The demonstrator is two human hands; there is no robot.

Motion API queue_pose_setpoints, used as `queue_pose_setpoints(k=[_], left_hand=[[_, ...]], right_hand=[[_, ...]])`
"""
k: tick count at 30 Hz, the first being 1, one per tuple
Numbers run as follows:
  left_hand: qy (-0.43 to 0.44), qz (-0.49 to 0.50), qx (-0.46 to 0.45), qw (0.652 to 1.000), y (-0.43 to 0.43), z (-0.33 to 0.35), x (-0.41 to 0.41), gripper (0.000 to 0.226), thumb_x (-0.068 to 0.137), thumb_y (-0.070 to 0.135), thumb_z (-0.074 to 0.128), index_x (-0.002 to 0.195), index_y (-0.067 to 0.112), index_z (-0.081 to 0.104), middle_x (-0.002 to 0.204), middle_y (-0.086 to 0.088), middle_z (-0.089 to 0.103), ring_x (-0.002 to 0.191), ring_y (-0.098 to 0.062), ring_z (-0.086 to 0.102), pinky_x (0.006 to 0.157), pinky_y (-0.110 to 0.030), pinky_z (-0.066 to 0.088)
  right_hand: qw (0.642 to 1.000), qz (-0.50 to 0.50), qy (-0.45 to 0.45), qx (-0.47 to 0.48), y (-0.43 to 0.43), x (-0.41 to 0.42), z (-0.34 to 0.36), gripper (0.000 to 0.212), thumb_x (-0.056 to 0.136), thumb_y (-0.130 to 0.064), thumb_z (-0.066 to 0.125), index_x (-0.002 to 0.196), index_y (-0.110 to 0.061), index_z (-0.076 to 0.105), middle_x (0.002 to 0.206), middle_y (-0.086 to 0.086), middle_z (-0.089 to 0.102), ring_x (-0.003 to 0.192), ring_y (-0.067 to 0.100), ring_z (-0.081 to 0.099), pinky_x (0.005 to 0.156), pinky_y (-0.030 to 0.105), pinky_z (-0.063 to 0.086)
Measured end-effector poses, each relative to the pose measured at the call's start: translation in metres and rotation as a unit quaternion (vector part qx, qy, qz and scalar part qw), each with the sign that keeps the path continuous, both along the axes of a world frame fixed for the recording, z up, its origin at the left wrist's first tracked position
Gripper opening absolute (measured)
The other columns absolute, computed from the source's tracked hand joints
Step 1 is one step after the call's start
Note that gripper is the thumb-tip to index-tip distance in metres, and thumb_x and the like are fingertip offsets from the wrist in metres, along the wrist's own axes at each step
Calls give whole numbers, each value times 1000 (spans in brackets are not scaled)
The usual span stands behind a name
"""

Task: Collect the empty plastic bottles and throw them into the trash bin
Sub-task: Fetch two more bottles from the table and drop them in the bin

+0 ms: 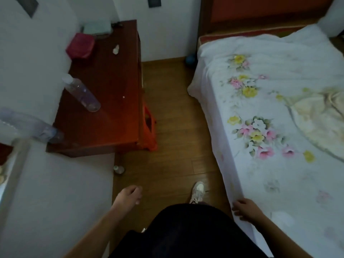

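Clear plastic bottle (81, 94) stands on the red-brown table (111, 71) ahead-left, with a second bottle (28, 125), blurred, by its near corner. The orange basket (149, 127) tucked beside the table is probably the bin. My left hand (129, 194) hangs empty, fingers loosely curled. My right hand (243, 209) rests relaxed on the bed sheet (279, 164), steadying me.

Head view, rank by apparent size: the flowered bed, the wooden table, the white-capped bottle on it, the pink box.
Flowered bed
Wooden table
White-capped bottle and pink box look alike, so they are not ranked.
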State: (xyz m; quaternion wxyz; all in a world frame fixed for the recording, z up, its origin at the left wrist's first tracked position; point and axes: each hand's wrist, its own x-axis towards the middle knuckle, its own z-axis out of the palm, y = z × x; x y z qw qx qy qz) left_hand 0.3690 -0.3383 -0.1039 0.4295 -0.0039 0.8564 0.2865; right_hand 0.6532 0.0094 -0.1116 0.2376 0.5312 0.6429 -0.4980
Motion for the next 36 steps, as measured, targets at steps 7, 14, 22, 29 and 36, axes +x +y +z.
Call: queue_pose_setpoints(k=[7, 14, 22, 29, 36], left_hand=[[32, 33, 31, 998, 108, 29, -48, 24, 101, 31, 51, 89, 23, 71, 86, -1, 76, 74, -19, 72, 70, -34, 51], [16, -53, 18, 998, 187, 47, -103, 28, 103, 39, 48, 93, 24, 69, 87, -2, 73, 75, -13, 67, 63, -28, 47], [11, -43, 43, 998, 272, 31, -219, 24, 103, 35, 50, 93, 24, 69, 98, 3, 74, 85, -18, 72, 73, -33, 50], [11, -16, 72, 997, 331, 25, -305, 25, 103, 38, 50, 94, 25, 70, 95, 3, 75, 86, -19, 72, 83, -41, 52], [-19, 141, 44, 989, 295, 3, -310, 24, 102, 33, 52, 94, 21, 71, 98, -3, 76, 86, -22, 72, 70, -34, 52]], right_hand=[[985, 135, 105, 13, 83, -156, 35, 15, 97, -33, 57, 101, -26, 69, 99, -6, 69, 94, 12, 67, 81, 27, 51], [980, 119, 152, 45, 145, -220, 42, 10, 95, -31, 61, 98, -25, 69, 97, -3, 70, 92, 14, 67, 83, 29, 53], [998, -5, 36, 59, 208, -209, 8, 13, 94, -19, 62, 95, -8, 68, 88, 13, 74, 81, 28, 71, 76, 38, 55], [996, -41, 31, 69, 269, -271, 14, 12, 97, -13, 59, 97, -5, 68, 89, 13, 74, 69, 21, 67, 63, 28, 48], [984, 142, 77, 69, 321, -436, 20, 10, 96, -22, 61, 88, -19, 66, 88, 7, 74, 81, 25, 69, 75, 38, 52]])
